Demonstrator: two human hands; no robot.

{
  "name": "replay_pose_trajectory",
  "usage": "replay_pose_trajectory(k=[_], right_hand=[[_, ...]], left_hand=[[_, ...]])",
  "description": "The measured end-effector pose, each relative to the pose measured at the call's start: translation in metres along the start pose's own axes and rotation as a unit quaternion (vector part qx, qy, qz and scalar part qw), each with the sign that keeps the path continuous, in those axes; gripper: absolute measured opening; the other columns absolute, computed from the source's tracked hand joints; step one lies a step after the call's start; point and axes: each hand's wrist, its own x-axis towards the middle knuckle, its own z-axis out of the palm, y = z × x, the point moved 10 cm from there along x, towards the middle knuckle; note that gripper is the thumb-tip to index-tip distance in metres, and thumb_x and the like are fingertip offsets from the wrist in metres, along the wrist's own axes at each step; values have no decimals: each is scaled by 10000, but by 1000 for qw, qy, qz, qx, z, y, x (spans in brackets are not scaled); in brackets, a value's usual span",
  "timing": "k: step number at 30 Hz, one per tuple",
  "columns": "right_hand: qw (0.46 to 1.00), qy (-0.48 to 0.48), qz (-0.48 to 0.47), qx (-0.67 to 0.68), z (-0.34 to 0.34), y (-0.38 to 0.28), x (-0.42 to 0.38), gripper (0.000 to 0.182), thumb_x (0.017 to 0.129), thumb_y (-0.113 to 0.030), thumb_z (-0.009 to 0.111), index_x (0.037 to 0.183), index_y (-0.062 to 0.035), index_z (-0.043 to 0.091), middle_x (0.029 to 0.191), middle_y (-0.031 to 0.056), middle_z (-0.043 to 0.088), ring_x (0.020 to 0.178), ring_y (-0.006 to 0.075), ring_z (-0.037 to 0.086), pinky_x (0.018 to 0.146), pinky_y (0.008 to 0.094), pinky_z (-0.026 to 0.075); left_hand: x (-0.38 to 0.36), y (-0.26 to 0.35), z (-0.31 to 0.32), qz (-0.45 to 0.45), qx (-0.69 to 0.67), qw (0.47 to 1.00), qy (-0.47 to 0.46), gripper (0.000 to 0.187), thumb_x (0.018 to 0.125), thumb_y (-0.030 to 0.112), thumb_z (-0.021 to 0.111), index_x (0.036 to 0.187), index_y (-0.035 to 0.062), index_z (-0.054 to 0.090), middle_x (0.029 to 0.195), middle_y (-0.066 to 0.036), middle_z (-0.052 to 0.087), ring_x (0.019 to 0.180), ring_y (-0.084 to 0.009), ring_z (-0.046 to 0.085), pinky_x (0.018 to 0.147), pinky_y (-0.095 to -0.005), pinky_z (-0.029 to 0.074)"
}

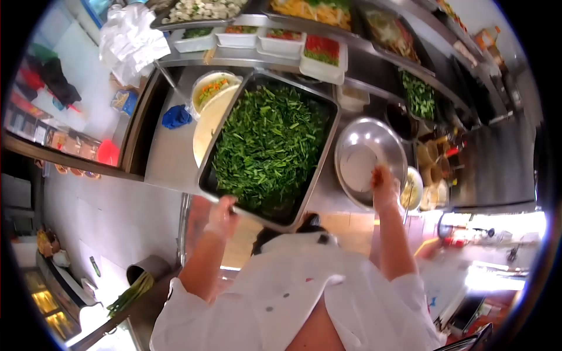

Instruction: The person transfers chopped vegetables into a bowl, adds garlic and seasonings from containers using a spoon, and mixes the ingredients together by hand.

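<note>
A deep black tray (328, 137) full of chopped green leaves (269, 143) sits tilted in front of me, its near corner over the counter's edge. My left hand (222, 216), in a clear glove, grips the tray's near left rim. My right hand (385, 188), also gloved, is over the near right side of a wide steel bowl (356, 167). Its fingers are closed, with something reddish-brown at the tips that I cannot make out. Apart from a little at the bottom, the bowl shows bare shiny metal.
Left of the tray are a pale round board (212, 123), a bowl of diced vegetables (212, 89) and a crumpled blue cloth (176, 117). White tubs (323, 69) of chopped food line the back. A bowl of pale food (411, 190) stands right of the steel bowl.
</note>
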Motion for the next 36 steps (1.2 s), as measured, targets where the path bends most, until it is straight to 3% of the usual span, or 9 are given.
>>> replay_pose_trajectory(k=[3, 7, 9, 12, 19, 25, 27, 33, 36], right_hand=[[998, -62, -7, 2, 2, 10, 15, 218, 921, -253, 672, 921, -36, 661, 792, 44, 628, 647, 108, 548, 570, 228, 435], [1000, -15, 1, -5, -8, -4, 4, 189, 920, -206, 653, 897, -19, 669, 783, 60, 640, 614, 107, 534, 558, 250, 423], [1000, -18, 15, 7, -25, 9, 3, 196, 926, -207, 649, 920, -12, 664, 785, 60, 639, 609, 109, 531, 552, 250, 418], [999, -37, 12, 24, -32, 16, 27, 202, 926, -212, 653, 910, -12, 666, 786, 55, 638, 618, 109, 533, 565, 241, 419], [999, -6, 17, 31, -126, 9, 55, 182, 923, -225, 663, 909, -43, 674, 776, 24, 624, 664, 95, 539, 598, 230, 432], [991, 70, 81, 77, -201, 22, 71, 186, 938, -241, 647, 907, -60, 677, 783, 18, 624, 657, 93, 526, 599, 224, 428], [990, 73, 77, 90, -227, 24, 76, 180, 939, -231, 645, 903, -57, 675, 776, 19, 619, 649, 95, 522, 588, 225, 422], [982, 119, 45, 139, -303, 6, 82, 198, 938, -217, 651, 863, -33, 647, 753, 26, 601, 606, 93, 501, 533, 228, 390], [971, 120, -77, -191, -347, -9, 79, 114, 905, -118, 631, 997, -53, 648, 881, 115, 683, 763, 263, 645, 670, 360, 507]], left_hand=[[2, 52, 5, 3, 162, 986, -33, 248, 810, 33, 719, 1042, 65, 637, 875, -98, 671, 722, -220, 643, 629, -412, 524], [4, 11, 28, -113, -123, 985, -51, 155, 829, 69, 685, 974, 54, 632, 861, -72, 645, 765, -220, 629, 679, -404, 521], [-7, -16, 48, -274, -385, 881, 2, 121, 836, 135, 663, 919, 56, 625, 840, -64, 613, 755, -203, 603, 670, -383, 503], [-11, 33, 76, -368, -348, 862, 39, 148, 842, 209, 658, 864, 70, 611, 794, -44, 558, 685, -174, 530, 606, -336, 444], [-2, 48, 137, -219, -271, 937, -24, 205, 813, 267, 694, 806, 94, 583, 687, -39, 507, 583, -160, 482, 543, -305, 405], [-14, 108, 258, -424, -344, 834, -77, 286, 796, 307, 685, 718, 133, 473, 541, -18, 414, 445, -150, 392, 419, -292, 311], [1, 108, 305, -426, -396, 812, -56, 413, 826, 448, 611, 616, 112, 495, 484, -29, 382, 398, -193, 353, 379, -341, 269], [70, 165, 397, -355, -544, 752, -108, 244, 861, 253, 628, 774, 107, 454, 602, -31, 404, 467, -158, 392, 420, -290, 290], [128, 162, 432, -315, -617, 720, -33, 189, 906, 155, 602, 813, 107, 445, 629, -20, 418, 522, -119, 407, 476, -247, 326]])
